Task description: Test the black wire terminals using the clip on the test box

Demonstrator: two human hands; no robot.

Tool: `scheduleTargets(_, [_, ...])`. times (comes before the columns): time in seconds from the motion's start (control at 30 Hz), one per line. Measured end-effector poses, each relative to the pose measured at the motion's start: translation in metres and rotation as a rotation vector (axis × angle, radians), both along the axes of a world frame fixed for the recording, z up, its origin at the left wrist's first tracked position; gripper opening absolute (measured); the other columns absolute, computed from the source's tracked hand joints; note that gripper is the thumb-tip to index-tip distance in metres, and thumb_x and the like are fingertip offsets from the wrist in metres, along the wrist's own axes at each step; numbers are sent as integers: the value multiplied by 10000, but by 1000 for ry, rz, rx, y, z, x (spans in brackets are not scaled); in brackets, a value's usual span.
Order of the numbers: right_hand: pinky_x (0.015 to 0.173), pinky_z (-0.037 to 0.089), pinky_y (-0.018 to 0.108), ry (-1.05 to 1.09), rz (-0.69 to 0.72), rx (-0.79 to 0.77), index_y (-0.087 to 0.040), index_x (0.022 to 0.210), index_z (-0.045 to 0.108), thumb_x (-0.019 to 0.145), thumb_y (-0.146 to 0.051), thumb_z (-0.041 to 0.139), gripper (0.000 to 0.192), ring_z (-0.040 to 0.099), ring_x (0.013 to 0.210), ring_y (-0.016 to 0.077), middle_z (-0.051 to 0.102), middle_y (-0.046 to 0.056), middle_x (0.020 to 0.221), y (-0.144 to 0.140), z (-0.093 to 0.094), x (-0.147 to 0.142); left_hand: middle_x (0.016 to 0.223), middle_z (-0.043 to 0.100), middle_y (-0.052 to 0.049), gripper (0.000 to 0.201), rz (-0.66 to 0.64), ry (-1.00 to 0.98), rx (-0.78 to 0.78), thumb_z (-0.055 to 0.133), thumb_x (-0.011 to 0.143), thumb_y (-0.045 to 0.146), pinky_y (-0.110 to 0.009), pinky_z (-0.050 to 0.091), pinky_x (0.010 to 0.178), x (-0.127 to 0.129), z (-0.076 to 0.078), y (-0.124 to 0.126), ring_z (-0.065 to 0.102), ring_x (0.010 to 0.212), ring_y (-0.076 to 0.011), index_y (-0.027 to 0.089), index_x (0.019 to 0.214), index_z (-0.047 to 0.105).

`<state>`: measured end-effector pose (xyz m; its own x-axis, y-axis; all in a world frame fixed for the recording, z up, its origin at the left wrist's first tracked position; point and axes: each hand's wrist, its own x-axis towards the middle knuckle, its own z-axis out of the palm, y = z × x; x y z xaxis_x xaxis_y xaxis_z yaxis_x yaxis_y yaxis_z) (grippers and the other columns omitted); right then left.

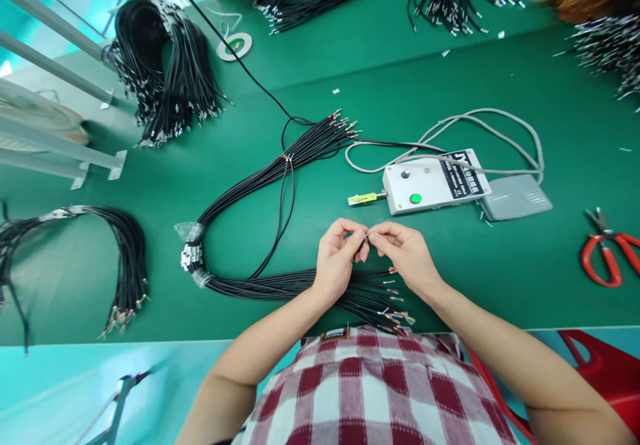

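Between our fingertips (361, 237) we pinch a thin black wire (364, 250) in smooth matt plastic sheath, bare metal at its tip. Under our fingers the wire bundle (280, 284) shows coppery shiny ends. Beyond the fingers, a control box (430, 182) of matt white metal or plastic; the table mat (450, 85) is matt green.

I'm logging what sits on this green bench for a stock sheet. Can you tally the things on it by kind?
Black wire bundles: 6, among them the looped one under both hands and one at far left
Grey control box: 1
Grey foot pedal: 1
Red-handled scissors: 1
Tape roll: 1
Total: 10
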<state>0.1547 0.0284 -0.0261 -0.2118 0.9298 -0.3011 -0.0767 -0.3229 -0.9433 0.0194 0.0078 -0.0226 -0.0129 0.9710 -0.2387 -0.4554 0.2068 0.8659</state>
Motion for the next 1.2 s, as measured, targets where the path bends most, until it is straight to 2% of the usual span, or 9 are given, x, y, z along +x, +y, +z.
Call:
scheduleTargets(0.3, [577, 470, 276, 39, 38, -9, -200, 772, 693, 746, -463, 765, 275, 562, 580, 133, 662, -1, 617, 0, 3, -3, 628, 496, 43, 214, 17, 14, -24, 709, 849, 352, -219, 335, 507, -1, -1, 0, 448, 513, -68, 169, 878, 602])
scheduleTargets(0.43, [558, 458, 278, 41, 57, -7, -202, 748, 665, 760, -480, 742, 289, 564, 568, 139, 642, -6, 599, 2, 5, -1, 665, 509, 29, 233, -88, 83, -5, 684, 871, 359, -220, 354, 517, -2, -3, 0, 442, 551, -72, 167, 1000, 668])
scheduleTargets(0.5, [549, 442, 269, 24, 38, 14, -196, 746, 662, 752, -469, 748, 287, 546, 559, 126, 628, -12, 610, 2, 4, 0, 707, 537, 22, 207, -104, 98, 19, 716, 845, 342, -211, 352, 503, -2, -4, 1, 450, 548, -59, 163, 941, 676])
scheduleTargets(0.63, [531, 416, 262, -90, 58, 87, -190, 761, 655, 796, -388, 710, 209, 519, 540, 115, 590, -25, 606, 4, 2, 6, 707, 579, 24, 208, -34, 115, 17, 734, 825, 337, -196, 351, 434, 0, -6, 2, 513, 483, -58, 163, 863, 627])
scheduleTargets(0.73, [554, 425, 270, -244, 88, 232, -198, 767, 651, 844, -314, 655, 139, 539, 571, 123, 601, -13, 657, 5, 2, 13, 678, 591, 25, 192, -35, 251, 39, 700, 855, 337, -212, 412, 428, 1, -7, 1, 563, 463, -86, 163, 890, 628])
scheduleTargets(0.83, [628, 438, 279, -418, 124, 421, -212, 782, 654, 873, -248, 621, 103, 567, 652, 132, 627, 1, 745, 6, 3, 21, 787, 646, -11, 144, -49, 519, 151, 626, 914, 310, -224, 457, 466, -1, -11, -2, 565, 486, -78, 173, 932, 665])
scheduleTargets(1.0, [669, 440, 283, -567, 178, 511, -225, 827, 642, 908, -233, 590, 97, 590, 694, 137, 641, 1, 805, 6, -1, 29, 900, 702, -71, 160, -56, 1020, 498, 535, 955, 230, -312, 541, 775, -6, -21, -4, 656, 827, -177, 198, 956, 691])
scheduleTargets(1.13, [690, 433, 286, -687, 233, 569, -227, 898, 654, 938, -259, 578, 92, 624, 727, 144, 673, 1, 847, 6, -1, 36, 873, 695, -74, 194, -131, 1083, 542, 477, 978, 214, -308, 526, 788, -10, -24, 2, 645, 822, -178, 187, 955, 668])
scheduleTargets(1.2, [718, 415, 305, -836, 252, 692, -216, 994, 659, 941, -275, 596, 102, 642, 756, 157, 704, 16, 913, 8, 4, 39, 875, 697, -70, 200, -166, 1043, 511, 470, 983, 220, -301, 522, 796, -12, -22, 6, 646, 831, -174, 187, 937, 661])
